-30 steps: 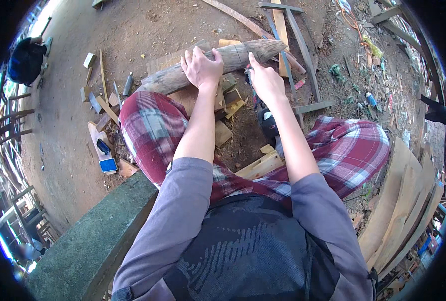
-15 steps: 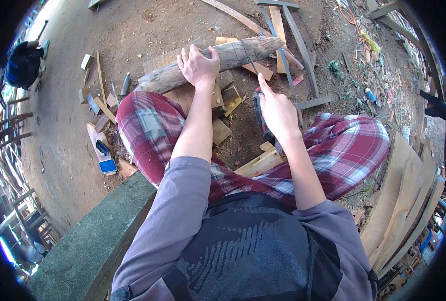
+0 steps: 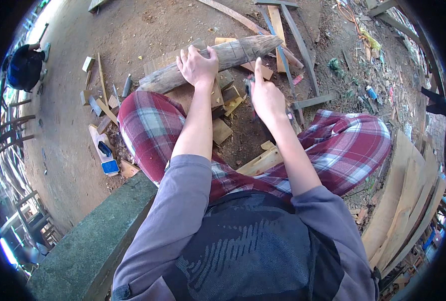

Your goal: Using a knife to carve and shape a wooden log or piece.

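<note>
A weathered wooden log [image 3: 233, 52] with a tapered right end lies across the wood pieces in front of me, with dark cut lines near its right part. My left hand [image 3: 199, 67] presses down on it, fingers over its far side. My right hand [image 3: 269, 100] is closed round the dark handle of a handsaw [image 3: 249, 86], index finger stretched out toward the log. The blade is seen nearly edge-on, so most of it cannot be made out. Under the log sit several wood blocks [image 3: 223, 131].
A green stone slab [image 3: 92, 241] is at my left, with a wooden piece bearing a blue pad [image 3: 109, 167] beyond it. Long planks [image 3: 396, 200] lean at my right. A metal frame [image 3: 300, 45] lies beyond the log. Another person [image 3: 24, 67] is at far left.
My right hand has shifted slightly left and away from me with the saw, its handle now nearer the log. The left hand and log have barely moved.
</note>
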Motion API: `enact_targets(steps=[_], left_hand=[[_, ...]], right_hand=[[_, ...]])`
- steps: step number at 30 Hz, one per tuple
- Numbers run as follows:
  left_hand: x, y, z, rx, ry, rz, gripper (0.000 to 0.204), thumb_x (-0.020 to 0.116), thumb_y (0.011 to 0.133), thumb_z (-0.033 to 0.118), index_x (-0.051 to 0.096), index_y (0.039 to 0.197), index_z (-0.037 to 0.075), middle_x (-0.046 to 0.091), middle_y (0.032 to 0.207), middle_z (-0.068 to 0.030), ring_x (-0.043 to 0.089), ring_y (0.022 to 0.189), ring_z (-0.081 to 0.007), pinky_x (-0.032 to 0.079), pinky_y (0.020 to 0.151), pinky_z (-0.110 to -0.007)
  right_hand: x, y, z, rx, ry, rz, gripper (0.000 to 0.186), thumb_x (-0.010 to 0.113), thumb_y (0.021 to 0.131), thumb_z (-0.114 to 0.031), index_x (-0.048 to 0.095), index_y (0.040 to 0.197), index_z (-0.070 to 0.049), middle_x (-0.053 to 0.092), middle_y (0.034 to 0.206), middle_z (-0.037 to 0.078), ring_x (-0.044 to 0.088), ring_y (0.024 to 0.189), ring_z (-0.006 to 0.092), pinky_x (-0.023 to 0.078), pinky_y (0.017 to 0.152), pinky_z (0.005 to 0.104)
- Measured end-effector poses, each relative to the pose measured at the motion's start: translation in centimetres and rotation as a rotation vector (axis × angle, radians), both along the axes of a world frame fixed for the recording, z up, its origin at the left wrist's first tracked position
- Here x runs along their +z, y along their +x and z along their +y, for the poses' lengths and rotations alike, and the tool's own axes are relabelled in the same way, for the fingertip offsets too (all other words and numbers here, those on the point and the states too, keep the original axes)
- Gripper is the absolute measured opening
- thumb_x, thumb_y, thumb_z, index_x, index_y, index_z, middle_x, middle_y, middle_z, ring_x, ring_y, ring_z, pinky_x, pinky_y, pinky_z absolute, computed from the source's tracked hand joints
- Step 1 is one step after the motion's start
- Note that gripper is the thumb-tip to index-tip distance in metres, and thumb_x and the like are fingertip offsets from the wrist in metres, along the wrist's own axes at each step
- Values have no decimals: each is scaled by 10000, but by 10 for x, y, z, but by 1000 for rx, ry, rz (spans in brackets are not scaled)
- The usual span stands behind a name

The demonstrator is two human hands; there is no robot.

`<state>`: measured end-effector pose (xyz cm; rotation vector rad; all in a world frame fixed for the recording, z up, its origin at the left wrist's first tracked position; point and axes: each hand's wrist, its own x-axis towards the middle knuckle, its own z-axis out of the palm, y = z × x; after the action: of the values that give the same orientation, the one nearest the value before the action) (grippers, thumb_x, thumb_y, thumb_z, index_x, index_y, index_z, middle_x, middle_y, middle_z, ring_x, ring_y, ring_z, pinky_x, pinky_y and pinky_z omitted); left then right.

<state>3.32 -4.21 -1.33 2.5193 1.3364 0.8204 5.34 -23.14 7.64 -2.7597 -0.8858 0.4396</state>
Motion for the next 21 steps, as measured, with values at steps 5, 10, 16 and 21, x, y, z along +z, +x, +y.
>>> enact_targets(steps=[5,10,16,21], left_hand=[[2,-4,3,1,22,16,358,610,846,398,658,972,66,674,1031,-115,581,1120,-240,320,1090,-380],[11,-2,-3,-44,-93,-54,372,609,841,391,656,980,49,669,1081,-154,550,1182,-287,296,1114,-402],[11,-1,-2,-37,-121,-28,376,608,837,381,653,976,35,662,1120,-195,522,1243,-334,277,1134,-427],[6,-2,1,-27,-51,43,405,589,855,407,651,1016,41,670,1067,-126,573,1147,-245,315,1096,-386]], right_hand=[[26,-26,-29,18,-71,106,700,501,920,-127,178,1540,-102,670,737,202,683,641,351,553,589,485],[21,-16,-16,26,-69,95,694,501,897,-94,221,1531,-99,672,749,206,689,659,350,562,614,481],[-2,13,13,13,-70,75,644,461,924,-117,236,1528,-116,675,761,212,701,715,354,572,653,478],[-3,13,5,45,-31,18,605,465,942,-151,277,1517,-144,673,731,199,696,681,355,570,621,471]])
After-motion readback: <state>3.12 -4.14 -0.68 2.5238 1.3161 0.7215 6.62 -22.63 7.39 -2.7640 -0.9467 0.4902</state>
